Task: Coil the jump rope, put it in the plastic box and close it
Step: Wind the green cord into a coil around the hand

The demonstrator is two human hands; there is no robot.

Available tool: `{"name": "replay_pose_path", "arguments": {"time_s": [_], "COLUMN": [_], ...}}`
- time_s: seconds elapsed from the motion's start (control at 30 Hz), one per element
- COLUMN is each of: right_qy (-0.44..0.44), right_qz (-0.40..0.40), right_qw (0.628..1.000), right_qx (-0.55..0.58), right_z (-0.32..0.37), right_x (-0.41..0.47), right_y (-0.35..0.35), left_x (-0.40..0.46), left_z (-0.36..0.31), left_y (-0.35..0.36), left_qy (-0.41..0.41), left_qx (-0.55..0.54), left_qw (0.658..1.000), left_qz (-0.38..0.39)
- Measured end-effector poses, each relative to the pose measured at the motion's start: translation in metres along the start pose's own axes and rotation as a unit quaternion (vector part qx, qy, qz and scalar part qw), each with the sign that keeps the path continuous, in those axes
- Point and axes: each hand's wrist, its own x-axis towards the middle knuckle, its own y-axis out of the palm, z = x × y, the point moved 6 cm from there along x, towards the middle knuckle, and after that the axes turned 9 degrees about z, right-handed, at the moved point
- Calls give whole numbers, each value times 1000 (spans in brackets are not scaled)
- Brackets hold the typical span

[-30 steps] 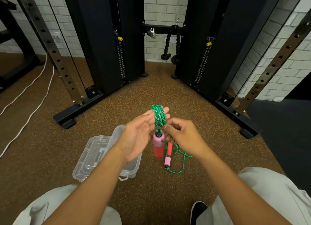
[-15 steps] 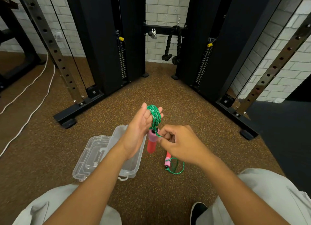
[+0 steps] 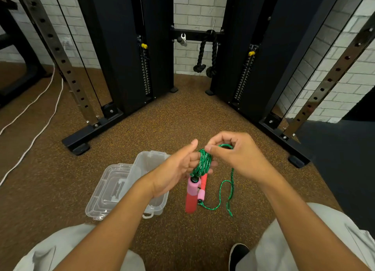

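Keep each turn snug as your right hand (image 3: 233, 157) pinches the loose cord and lays it over the jump rope (image 3: 202, 164) coil, which your left hand (image 3: 178, 169) carries with fingers curled through it, just right of the open plastic box (image 3: 150, 159). Both handles (image 3: 191, 196) hang below the coil, long axes near vertical.
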Motion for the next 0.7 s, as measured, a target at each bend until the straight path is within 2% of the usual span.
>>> {"name": "replay_pose_path", "arguments": {"time_s": [0.17,0.33,0.47,0.53,0.63,0.7], "right_qy": [12,16,39,53,60,62], "right_qz": [17,5,7,23,27,4], "right_qw": [996,983,968,959,967,978], "right_qx": [89,181,247,276,247,197], "right_z": [-13,-20,-28,-32,-41,-47], "right_x": [6,9,12,13,14,14], "right_y": [-5,3,6,8,15,20], "left_x": [-1,-2,-3,-5,-9,-11], "left_z": [-5,-8,-7,-8,-14,-16], "left_y": [1,0,1,1,-3,-9], "left_qy": [24,41,41,57,97,111], "left_qx": [-51,-59,-57,-89,-173,-184], "left_qw": [998,997,997,994,979,976], "left_qz": [19,19,27,35,41,24]}}
